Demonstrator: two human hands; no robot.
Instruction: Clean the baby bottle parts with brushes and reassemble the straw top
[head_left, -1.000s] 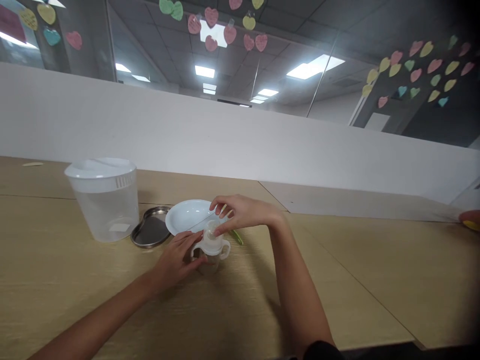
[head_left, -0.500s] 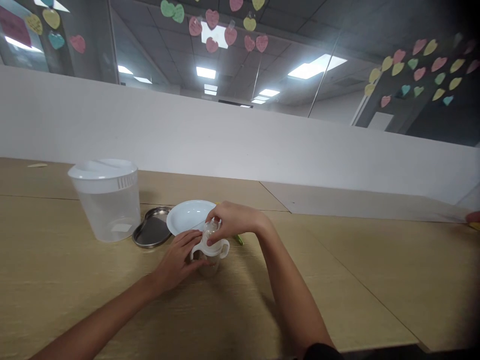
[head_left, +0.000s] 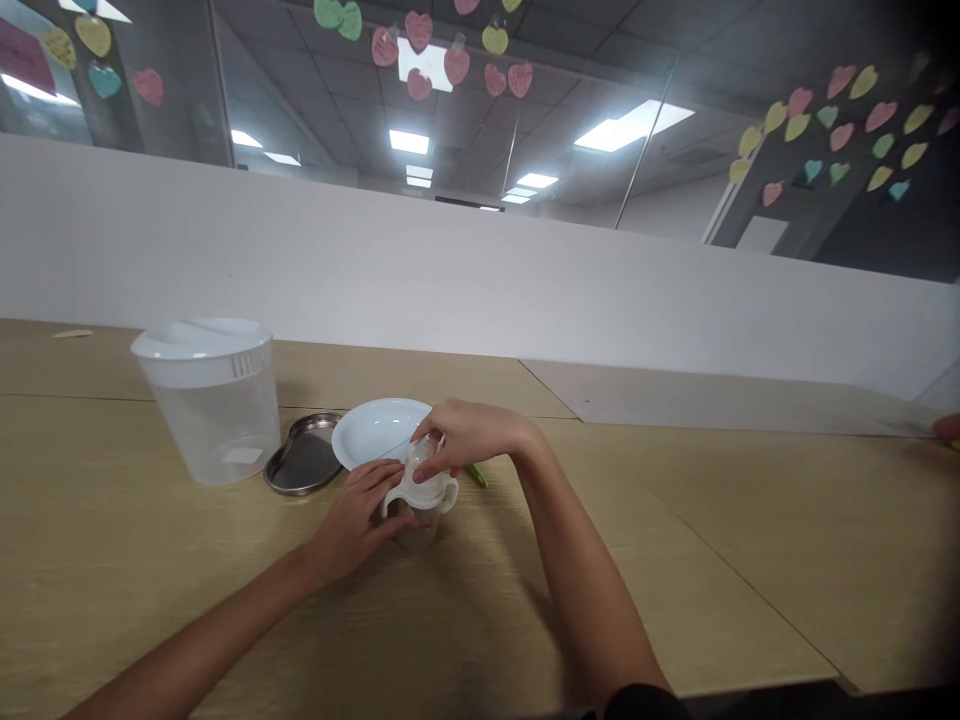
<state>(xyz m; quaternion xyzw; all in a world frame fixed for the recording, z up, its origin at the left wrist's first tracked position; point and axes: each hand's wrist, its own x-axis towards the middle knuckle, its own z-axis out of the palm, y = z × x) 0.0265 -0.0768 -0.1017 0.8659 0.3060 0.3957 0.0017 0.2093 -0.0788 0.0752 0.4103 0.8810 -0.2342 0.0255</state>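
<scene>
We find the clear cylindrical plastic cup (head_left: 418, 538) upright on the pale wood-grain tabletop (head_left: 300, 640), just below the centre of the frame. The left hand (head_left: 354, 522) grasps it from its left side, thumb across the front of the body. The right hand (head_left: 480, 432) comes over from the right; its thumb and fingers grip the translucent dome-shaped top (head_left: 421, 462).

Status: the white two-handled plastic collar (head_left: 429, 495) sits on the cup, and the dome-shaped top stands over it. We judge the parts stacked, but we cannot tell whether the top is fastened. Handling of the top remains unfinished, since neither hand is released.

Compared with the frame from one second ago, the right hand is lower and closed further around the top; there its fingers are spread above. The left hand keeps its hold and the cup stays in place.

Beyond the cup, we note the thin green object (head_left: 478, 477) partly under the right hand, the shallow white glossy bowl (head_left: 364, 435) and the kidney-shaped steel tray (head_left: 304, 465), left of centre. Farther left stands the translucent plastic bucket with a white lid (head_left: 214, 420). These items show no displacement. At the back runs the plain white partition (head_left: 420, 280).
</scene>
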